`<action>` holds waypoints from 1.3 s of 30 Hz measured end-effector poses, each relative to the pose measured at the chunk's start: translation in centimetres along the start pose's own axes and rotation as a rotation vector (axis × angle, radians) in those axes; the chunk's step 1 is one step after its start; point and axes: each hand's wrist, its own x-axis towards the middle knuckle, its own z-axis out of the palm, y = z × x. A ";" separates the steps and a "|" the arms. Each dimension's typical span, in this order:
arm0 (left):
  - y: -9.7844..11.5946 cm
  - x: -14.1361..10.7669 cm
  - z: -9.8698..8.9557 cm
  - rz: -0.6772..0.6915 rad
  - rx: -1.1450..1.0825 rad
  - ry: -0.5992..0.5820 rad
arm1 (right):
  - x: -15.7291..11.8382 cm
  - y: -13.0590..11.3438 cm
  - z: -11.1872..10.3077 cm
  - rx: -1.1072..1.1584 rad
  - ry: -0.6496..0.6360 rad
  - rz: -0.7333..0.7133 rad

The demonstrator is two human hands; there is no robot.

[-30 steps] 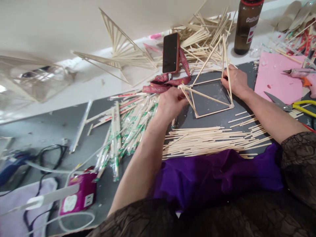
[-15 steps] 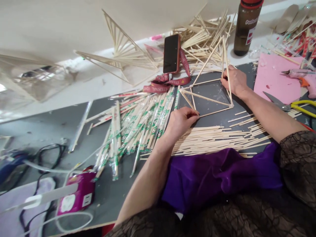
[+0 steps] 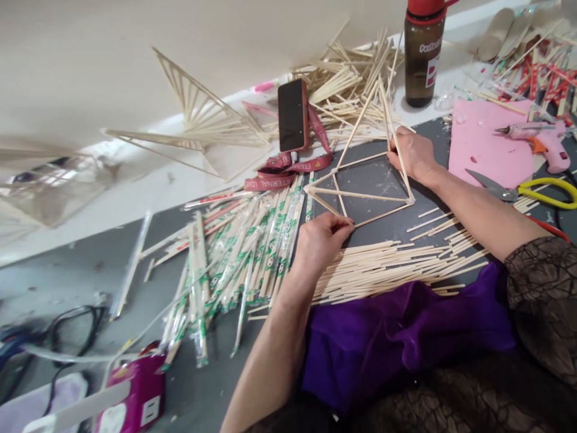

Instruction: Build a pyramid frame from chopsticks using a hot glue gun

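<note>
A frame of thin wooden sticks (image 3: 367, 196), joined at its corners, stands on the grey work surface (image 3: 374, 171) between my hands. With pinched fingers, my left hand (image 3: 322, 237) grips its near left corner. My right hand (image 3: 412, 153) is closed on the far right side, its fingertips partly behind a slanting stick. Two tall pointed parts of the frame rise toward the back and the left. Just in front of it lies a spread of loose wooden sticks (image 3: 378, 267). Purple cloth (image 3: 406, 325) lies nearest to my body.
Wrapped chopsticks (image 3: 252, 252) lie left of my left hand. A phone (image 3: 292, 115) on a red lanyard (image 3: 288, 171), a stick pile (image 3: 360, 78) and a bottle (image 3: 422, 60) stand behind. At right are scissors (image 3: 514, 191), a pink glue gun (image 3: 538, 135) and pink sheet (image 3: 489, 144).
The camera view has shifted, so the whole scene sits a little lower and further left. Both hands keep their hold on the stick frame, which looks hardly moved on the surface.
</note>
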 end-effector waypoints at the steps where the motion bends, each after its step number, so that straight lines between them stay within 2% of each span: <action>1: 0.0 0.0 0.0 -0.006 0.009 0.002 | 0.0 0.0 0.1 0.001 -0.004 0.000; 16: -0.5 0.0 -0.2 -0.011 0.003 0.029 | 0.3 -0.9 -0.3 -0.037 -0.076 0.048; 27: 0.3 -0.2 -0.7 -0.028 0.075 0.021 | 0.7 -0.5 0.3 0.018 -0.045 0.044; 39: 0.0 -0.1 -0.3 -0.009 0.062 0.034 | 1.2 0.0 0.8 0.043 -0.022 0.081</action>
